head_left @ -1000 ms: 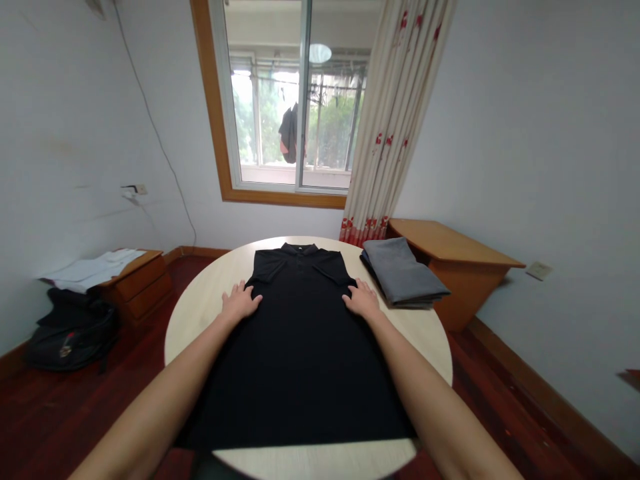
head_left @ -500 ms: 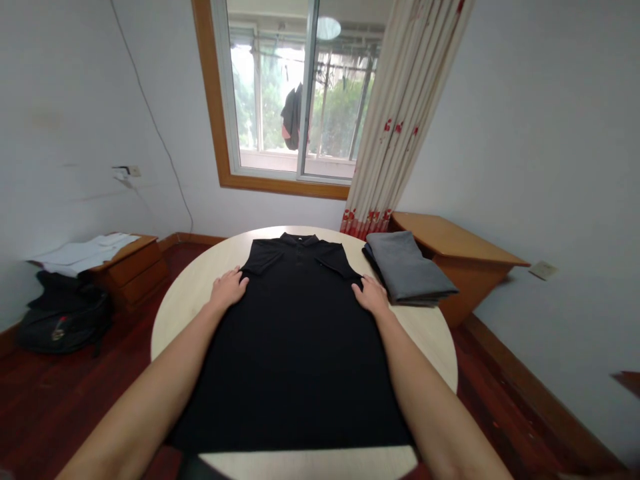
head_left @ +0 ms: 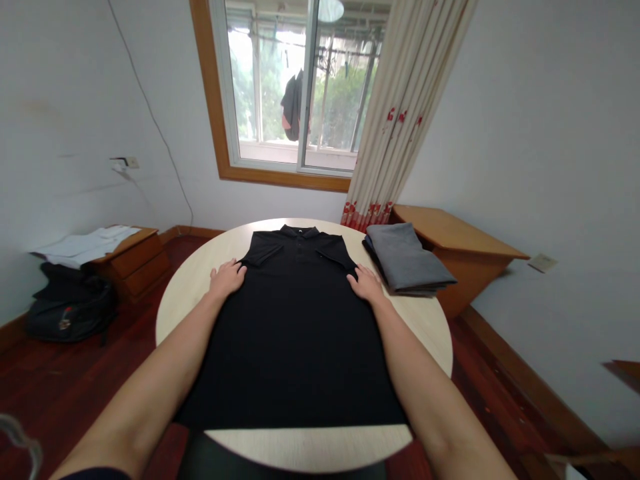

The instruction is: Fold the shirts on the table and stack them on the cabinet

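I have both arms stretched forward, palms down. From my remote seat, the left forearm point(head_left: 170, 360) runs up toward one o'clock, the right forearm point(head_left: 414, 360) toward eleven. In my head view the left hand point(head_left: 228, 278) sits near half past eight, the right hand point(head_left: 367, 284) near four, fingers loosely extended.

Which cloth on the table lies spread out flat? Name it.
The black polo shirt, laid out between the left hand and right hand; the folded stack, grey on top, sits to the right.
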`<action>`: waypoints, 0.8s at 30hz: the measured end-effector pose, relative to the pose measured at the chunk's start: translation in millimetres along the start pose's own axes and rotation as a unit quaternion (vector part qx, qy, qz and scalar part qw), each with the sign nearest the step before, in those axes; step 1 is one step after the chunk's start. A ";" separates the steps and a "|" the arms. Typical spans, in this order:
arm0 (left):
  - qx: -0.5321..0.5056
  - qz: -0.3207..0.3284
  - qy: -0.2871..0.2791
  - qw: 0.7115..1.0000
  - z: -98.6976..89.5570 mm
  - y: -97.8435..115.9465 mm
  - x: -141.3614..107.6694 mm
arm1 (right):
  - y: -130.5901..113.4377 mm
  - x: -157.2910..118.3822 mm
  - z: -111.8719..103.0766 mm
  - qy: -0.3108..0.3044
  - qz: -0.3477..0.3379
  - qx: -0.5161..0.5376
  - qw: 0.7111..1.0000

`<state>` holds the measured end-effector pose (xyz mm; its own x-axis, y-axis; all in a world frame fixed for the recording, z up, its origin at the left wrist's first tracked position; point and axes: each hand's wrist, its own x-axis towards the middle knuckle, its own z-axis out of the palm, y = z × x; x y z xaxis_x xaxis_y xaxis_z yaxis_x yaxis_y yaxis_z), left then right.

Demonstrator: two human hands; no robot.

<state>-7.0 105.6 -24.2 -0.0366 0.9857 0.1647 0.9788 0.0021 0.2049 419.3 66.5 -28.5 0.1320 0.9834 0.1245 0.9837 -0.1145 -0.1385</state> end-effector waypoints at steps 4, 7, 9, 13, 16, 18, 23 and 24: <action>0.001 -0.021 0.004 1.000 1.6 -3.5 2.5 | 2.5 0.8 1.3 -0.004 0.014 -0.002 1.000; 0.006 -0.032 -0.014 0.999 0.9 -5.4 7.3 | 2.3 -1.3 0.7 -0.002 0.012 -0.002 1.000; 0.009 -0.039 -0.039 0.998 -1.0 -8.7 13.1 | 1.1 -3.3 -0.4 0.001 0.011 -0.002 1.000; 0.011 -0.025 -0.080 0.996 -8.2 -19.7 31.1 | -1.5 -5.9 -1.9 0.007 0.013 0.000 1.000; 0.005 0.000 -0.087 0.996 -14.0 -24.4 45.9 | -1.8 -5.4 -1.4 0.010 0.017 -0.002 1.000; 0.004 0.007 -0.079 0.997 -16.3 -23.1 53.8 | -1.5 -4.6 -0.7 0.009 0.020 -0.004 1.000; 0.018 0.023 -0.045 0.999 -18.5 -13.5 61.4 | -1.7 -4.3 -0.2 0.010 0.021 -0.002 1.000; 0.023 0.028 -0.039 0.999 -19.6 -12.6 61.0 | -1.8 -4.4 -0.4 0.011 0.021 -0.001 1.000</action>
<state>-25.5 162.4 2.2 0.0316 0.9946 0.0987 0.9870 -0.0466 0.1535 417.0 62.3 -28.4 0.1766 0.9744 0.1393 0.9774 -0.1569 -0.1420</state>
